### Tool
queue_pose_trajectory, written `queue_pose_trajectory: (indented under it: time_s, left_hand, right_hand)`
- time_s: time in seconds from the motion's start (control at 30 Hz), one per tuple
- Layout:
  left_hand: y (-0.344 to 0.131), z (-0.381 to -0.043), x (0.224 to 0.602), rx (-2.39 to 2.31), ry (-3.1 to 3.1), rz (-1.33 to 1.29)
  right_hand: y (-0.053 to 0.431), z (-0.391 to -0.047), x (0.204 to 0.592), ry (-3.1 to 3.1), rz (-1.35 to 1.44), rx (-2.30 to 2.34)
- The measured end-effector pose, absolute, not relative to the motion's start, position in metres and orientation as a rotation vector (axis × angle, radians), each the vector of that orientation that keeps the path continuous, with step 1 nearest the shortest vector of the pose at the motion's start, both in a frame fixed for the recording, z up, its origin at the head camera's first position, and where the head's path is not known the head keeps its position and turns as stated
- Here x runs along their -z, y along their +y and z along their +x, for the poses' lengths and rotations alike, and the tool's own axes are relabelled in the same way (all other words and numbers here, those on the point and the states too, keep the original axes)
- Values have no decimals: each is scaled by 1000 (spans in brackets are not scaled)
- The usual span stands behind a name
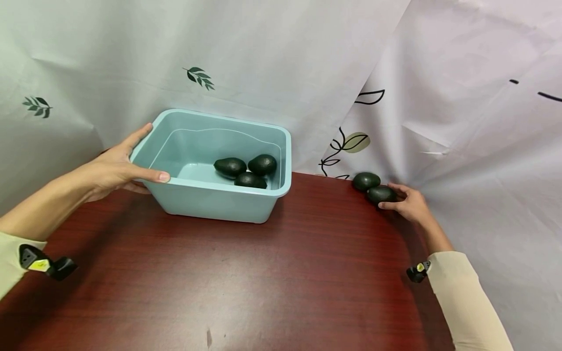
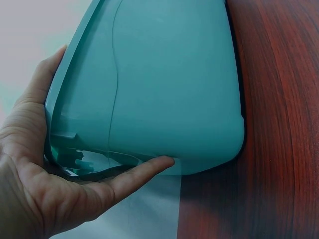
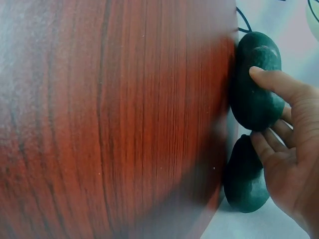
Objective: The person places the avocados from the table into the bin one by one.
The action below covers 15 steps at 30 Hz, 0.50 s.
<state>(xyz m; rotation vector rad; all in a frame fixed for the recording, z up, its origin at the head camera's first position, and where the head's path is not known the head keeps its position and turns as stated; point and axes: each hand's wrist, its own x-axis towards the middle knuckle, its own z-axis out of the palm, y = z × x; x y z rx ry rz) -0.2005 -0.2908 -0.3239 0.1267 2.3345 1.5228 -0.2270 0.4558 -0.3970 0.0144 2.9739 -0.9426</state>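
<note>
A light blue plastic bin (image 1: 219, 202) stands on the table with three dark green avocados (image 1: 262, 165) inside, toward its right end. My left hand (image 1: 115, 168) grips the bin's left end, thumb over the front rim and other fingers along the outside. In the left wrist view that hand (image 2: 65, 194) spans the corner of the bin (image 2: 174, 84). Far to the right, my right hand (image 1: 410, 202) holds an avocado (image 1: 381, 195) between thumb and fingers. Another avocado (image 1: 366, 181) lies just beyond it. The right wrist view also shows an avocado (image 3: 246, 179) beside the fingers.
The dark red wooden table (image 1: 246, 278) extends in front of the bin. A white sheet with leaf prints (image 1: 263, 58) hangs behind the table and along its right side. Wrist cameras (image 1: 419, 271) are strapped over both sleeves.
</note>
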Motion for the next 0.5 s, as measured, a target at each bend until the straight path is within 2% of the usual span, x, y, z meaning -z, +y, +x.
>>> queue_pose_trajectory:
  time_s: [0.5]
  left_hand:
    - [-291, -200, 324, -1525, 2331, 127]
  right_hand:
    - [460, -222, 397, 2979, 79, 915]
